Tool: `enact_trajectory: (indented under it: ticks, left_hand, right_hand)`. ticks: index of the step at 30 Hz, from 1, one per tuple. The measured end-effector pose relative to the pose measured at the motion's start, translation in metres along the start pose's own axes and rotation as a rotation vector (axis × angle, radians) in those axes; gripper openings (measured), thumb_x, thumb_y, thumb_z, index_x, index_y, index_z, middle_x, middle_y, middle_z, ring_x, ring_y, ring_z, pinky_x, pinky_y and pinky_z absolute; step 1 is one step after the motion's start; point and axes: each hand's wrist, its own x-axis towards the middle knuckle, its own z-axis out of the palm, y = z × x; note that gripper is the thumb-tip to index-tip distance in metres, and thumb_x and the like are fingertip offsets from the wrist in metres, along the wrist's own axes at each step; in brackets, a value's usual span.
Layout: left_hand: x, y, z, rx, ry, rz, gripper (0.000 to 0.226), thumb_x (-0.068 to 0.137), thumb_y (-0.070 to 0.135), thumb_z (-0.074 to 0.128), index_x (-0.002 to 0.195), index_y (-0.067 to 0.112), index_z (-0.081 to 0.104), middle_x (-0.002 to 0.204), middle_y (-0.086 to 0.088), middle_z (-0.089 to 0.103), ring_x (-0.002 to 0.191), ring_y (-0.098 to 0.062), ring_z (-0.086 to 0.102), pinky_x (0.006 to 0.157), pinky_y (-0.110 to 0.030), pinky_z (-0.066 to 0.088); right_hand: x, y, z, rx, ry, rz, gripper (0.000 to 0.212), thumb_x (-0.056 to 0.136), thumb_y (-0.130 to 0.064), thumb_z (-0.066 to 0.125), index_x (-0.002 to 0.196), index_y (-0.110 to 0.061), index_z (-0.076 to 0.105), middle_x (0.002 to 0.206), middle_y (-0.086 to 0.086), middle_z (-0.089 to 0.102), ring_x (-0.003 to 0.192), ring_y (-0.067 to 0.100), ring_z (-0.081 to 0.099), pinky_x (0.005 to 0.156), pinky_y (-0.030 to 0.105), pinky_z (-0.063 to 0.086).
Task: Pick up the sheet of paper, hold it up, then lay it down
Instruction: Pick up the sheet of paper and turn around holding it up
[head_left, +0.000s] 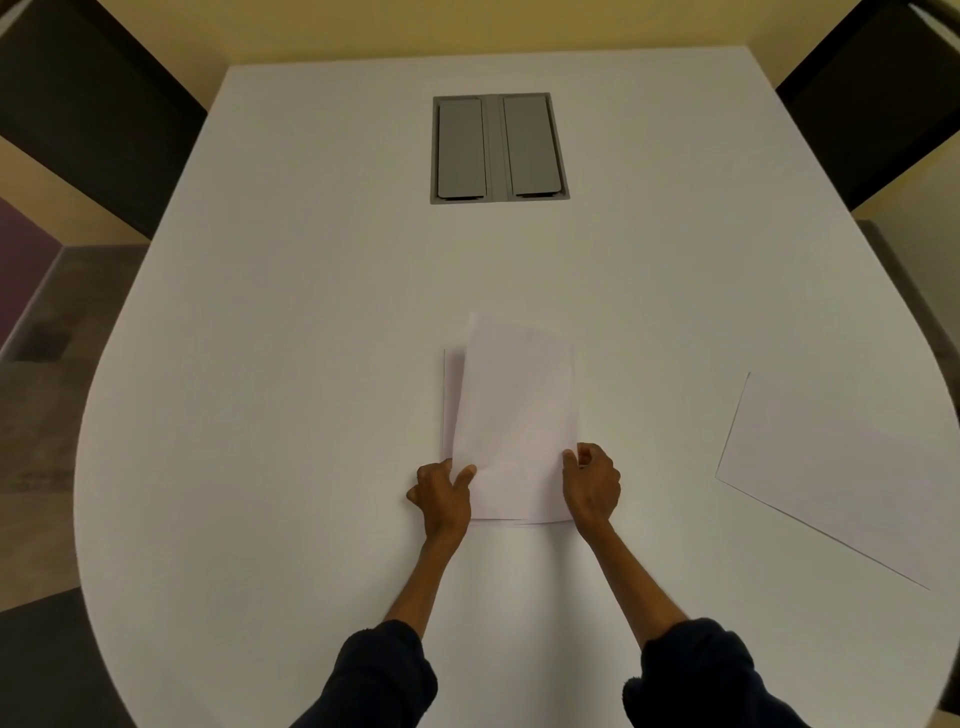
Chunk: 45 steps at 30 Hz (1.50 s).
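The sheet of paper is in the near middle of the white table, and its far end looks a little raised and turned over a thin pile of paper that lies under it. The left hand pinches the near left side of the sheet with the thumb on top and the fingers curled at the edge, and the right hand pinches the near right side in the same way. A second sheet lies flat, well apart on the right, and a grey hatch with two lids sits in the far part of the table.
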Motion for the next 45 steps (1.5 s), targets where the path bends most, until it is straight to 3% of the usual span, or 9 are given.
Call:
enact_trajectory:
  ticks: [5, 8, 12, 15, 18, 24, 32, 37, 45]
  left_hand:
    - [0.004, -0.002, -0.009, -0.252, -0.056, 0.080, 0.031, 0.089, 0.018, 0.069, 0.092, -0.012, 0.066, 0.094, -0.027, 0.070, 0.088, -0.032, 0.067, 0.085, -0.046, 0.054]
    - [0.003, 0.000, -0.013, -0.305, -0.077, 0.110, 0.023, 0.089, 0.015, 0.068, 0.096, -0.007, 0.070, 0.095, -0.019, 0.073, 0.086, -0.029, 0.069, 0.079, -0.030, 0.057]
    - [0.003, 0.000, -0.016, -0.294, -0.089, 0.124, 0.026, 0.089, 0.016, 0.069, 0.092, -0.010, 0.069, 0.090, -0.021, 0.072, 0.070, -0.014, 0.061, 0.060, -0.005, 0.048]
    - [-0.001, 0.006, -0.017, -0.328, -0.118, 0.118, 0.026, 0.090, 0.019, 0.068, 0.089, -0.007, 0.069, 0.081, -0.011, 0.069, 0.072, -0.017, 0.061, 0.061, -0.011, 0.048]
    - [-0.007, 0.015, -0.017, -0.301, -0.114, 0.146, 0.041, 0.092, 0.022, 0.065, 0.061, 0.006, 0.044, 0.060, -0.006, 0.038, 0.057, -0.015, 0.035, 0.052, -0.020, 0.028]
    - [-0.025, 0.046, -0.022, -0.276, -0.116, 0.293, 0.051, 0.093, 0.024, 0.064, 0.061, 0.018, 0.025, 0.060, 0.001, 0.021, 0.057, -0.012, 0.019, 0.050, -0.017, 0.017]
    - [-0.090, 0.114, -0.009, -0.339, -0.223, 0.450, 0.037, 0.088, 0.023, 0.070, 0.058, 0.016, 0.049, 0.057, 0.005, 0.049, 0.050, 0.000, 0.044, 0.050, -0.008, 0.034]
    - [-0.151, 0.147, 0.020, -0.326, -0.319, 0.535, 0.034, 0.090, 0.024, 0.068, 0.070, -0.001, 0.056, 0.069, -0.008, 0.053, 0.064, -0.017, 0.048, 0.061, -0.028, 0.039]
    - [-0.298, 0.186, 0.101, -0.367, -0.400, 0.617, 0.032, 0.092, 0.027, 0.064, 0.082, -0.004, 0.059, 0.077, -0.007, 0.060, 0.067, -0.017, 0.052, 0.062, -0.028, 0.043]
  right_hand:
    - [0.003, 0.000, -0.002, 0.113, 0.022, 0.030, 0.028, 0.090, -0.030, 0.062, 0.111, -0.011, 0.066, 0.103, 0.005, 0.070, 0.095, 0.025, 0.065, 0.087, 0.035, 0.050]
    - [0.005, 0.000, -0.005, 0.159, 0.064, 0.020, 0.019, 0.091, -0.026, 0.062, 0.105, -0.016, 0.070, 0.098, 0.002, 0.073, 0.091, 0.022, 0.067, 0.085, 0.034, 0.052]
    - [0.004, -0.003, -0.011, 0.209, 0.094, 0.007, 0.015, 0.091, -0.023, 0.062, 0.098, -0.015, 0.073, 0.094, 0.003, 0.074, 0.087, 0.020, 0.068, 0.078, 0.027, 0.049]
    - [0.002, -0.007, -0.017, 0.256, 0.111, 0.018, 0.015, 0.092, -0.022, 0.062, 0.099, -0.012, 0.071, 0.096, 0.005, 0.073, 0.087, 0.020, 0.066, 0.078, 0.027, 0.048]
    - [-0.001, -0.009, -0.030, 0.284, 0.135, 0.022, 0.015, 0.092, -0.021, 0.061, 0.099, -0.012, 0.070, 0.095, 0.005, 0.072, 0.087, 0.021, 0.065, 0.079, 0.028, 0.048]
    - [-0.011, -0.013, -0.072, 0.360, 0.204, -0.030, 0.016, 0.093, -0.021, 0.061, 0.100, -0.010, 0.070, 0.092, 0.005, 0.071, 0.083, 0.020, 0.064, 0.078, 0.028, 0.049]
    - [-0.024, 0.003, -0.175, 0.515, 0.333, -0.079, 0.014, 0.092, -0.021, 0.062, 0.096, -0.010, 0.070, 0.090, 0.002, 0.069, 0.083, 0.017, 0.062, 0.077, 0.026, 0.045]
    - [-0.034, 0.038, -0.251, 0.606, 0.410, -0.103, 0.014, 0.092, -0.021, 0.063, 0.097, -0.010, 0.070, 0.091, 0.000, 0.068, 0.086, 0.016, 0.062, 0.083, 0.030, 0.051]
    - [-0.062, 0.125, -0.401, 0.678, 0.539, -0.200, 0.011, 0.093, -0.023, 0.062, 0.094, -0.015, 0.070, 0.086, -0.005, 0.066, 0.082, 0.010, 0.062, 0.077, 0.026, 0.052]
